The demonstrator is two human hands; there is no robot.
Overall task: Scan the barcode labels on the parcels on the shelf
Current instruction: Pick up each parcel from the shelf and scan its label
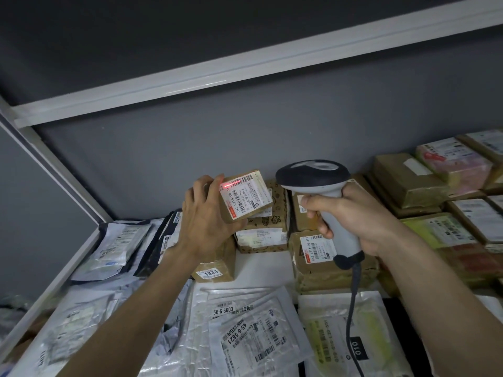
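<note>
- The left hand grips a small brown box, fingers curled over its left end and thumb under its lower edge, holding it tilted above the shelf.
- The box's white label faces the camera; a red scan line falls across the barcode at the label's upper left, just beside the fingertips.
- The right hand is wrapped tight round the handle of a grey scanner, its dark head just right of the box and turned toward the label. A cable hangs from the handle's base.
- Beneath the held box lies a box marked 1834, partly hidden by the left wrist.
- Between the hands, behind, sit a printed carton and taped brown boxes, one with a label partly covered by the scanner.
- More boxes are stacked at the right.
- Flat plastic mailers lie in front under both forearms, others piled at the left.
</note>
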